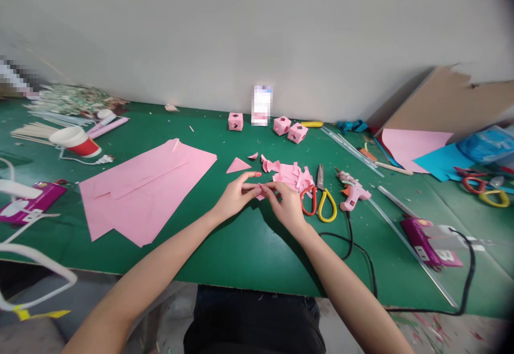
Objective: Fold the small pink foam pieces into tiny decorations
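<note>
Between the fingertips of my left hand (236,196) and my right hand (287,204) is a small pink paper piece (261,195), mostly hidden by the fingers. Both hands pinch it just above the table. Right behind them lies a heap of cut pink paper pieces (292,174). A pink paper triangle (238,165) rests beyond my left hand. Scissors (320,193) with one red and one yellow handle lie to the right of my right hand, and a pink glue gun (354,193) is farther right.
Large pink paper sheets (152,193) cover the left. Pink paper cubes (235,121) and a phone (262,106) stand by the wall. A paper cup (76,141) is at far left. A purple power strip (429,241), black cable (373,273) and clear glue sticks (413,252) lie right.
</note>
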Action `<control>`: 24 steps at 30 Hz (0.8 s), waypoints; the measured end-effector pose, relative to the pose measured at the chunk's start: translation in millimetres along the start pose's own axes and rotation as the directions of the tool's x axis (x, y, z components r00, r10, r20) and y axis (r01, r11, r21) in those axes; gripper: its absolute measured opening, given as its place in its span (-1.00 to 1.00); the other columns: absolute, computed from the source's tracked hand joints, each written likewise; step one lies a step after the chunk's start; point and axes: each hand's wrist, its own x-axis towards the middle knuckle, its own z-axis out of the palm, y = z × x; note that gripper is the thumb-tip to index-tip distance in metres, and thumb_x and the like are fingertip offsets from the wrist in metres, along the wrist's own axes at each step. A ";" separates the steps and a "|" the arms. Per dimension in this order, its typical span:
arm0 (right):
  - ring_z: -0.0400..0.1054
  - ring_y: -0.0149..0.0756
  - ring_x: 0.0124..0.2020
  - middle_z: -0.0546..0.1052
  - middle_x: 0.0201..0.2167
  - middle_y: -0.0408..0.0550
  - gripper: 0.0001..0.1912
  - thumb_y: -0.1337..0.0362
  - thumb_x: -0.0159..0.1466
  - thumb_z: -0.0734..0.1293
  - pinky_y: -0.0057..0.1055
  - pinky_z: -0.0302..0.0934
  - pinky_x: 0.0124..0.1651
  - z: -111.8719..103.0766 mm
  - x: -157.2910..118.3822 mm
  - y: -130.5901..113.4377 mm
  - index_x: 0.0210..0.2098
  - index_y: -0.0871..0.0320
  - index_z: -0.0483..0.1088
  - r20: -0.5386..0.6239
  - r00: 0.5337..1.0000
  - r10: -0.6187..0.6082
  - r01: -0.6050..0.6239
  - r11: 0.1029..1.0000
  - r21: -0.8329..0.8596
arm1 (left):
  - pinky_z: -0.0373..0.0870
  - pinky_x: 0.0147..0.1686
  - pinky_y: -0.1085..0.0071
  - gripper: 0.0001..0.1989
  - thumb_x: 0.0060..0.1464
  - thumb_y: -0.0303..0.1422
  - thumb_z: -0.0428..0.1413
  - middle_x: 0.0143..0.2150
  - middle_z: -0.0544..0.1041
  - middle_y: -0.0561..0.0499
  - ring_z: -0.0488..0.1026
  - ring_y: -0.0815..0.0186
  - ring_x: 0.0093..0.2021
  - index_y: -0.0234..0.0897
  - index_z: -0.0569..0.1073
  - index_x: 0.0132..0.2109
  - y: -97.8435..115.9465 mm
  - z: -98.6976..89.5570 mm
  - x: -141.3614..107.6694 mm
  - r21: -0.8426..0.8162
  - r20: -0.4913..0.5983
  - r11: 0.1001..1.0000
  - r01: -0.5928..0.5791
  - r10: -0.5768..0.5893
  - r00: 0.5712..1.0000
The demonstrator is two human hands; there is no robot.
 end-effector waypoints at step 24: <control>0.47 -0.27 -0.31 0.60 -0.35 -0.09 -0.82 0.18 0.36 0.27 -0.40 0.26 -0.32 3.9 -2.3 -1.6 -0.24 0.07 0.49 0.065 0.998 0.006 -0.002 0.998 -0.063 | 0.49 -0.09 0.29 -0.66 0.17 -0.36 0.12 -0.26 0.68 0.08 0.64 0.21 -0.24 -0.12 0.40 0.10 5.6 2.0 -5.5 0.351 -0.035 0.933 -0.077 0.096 0.995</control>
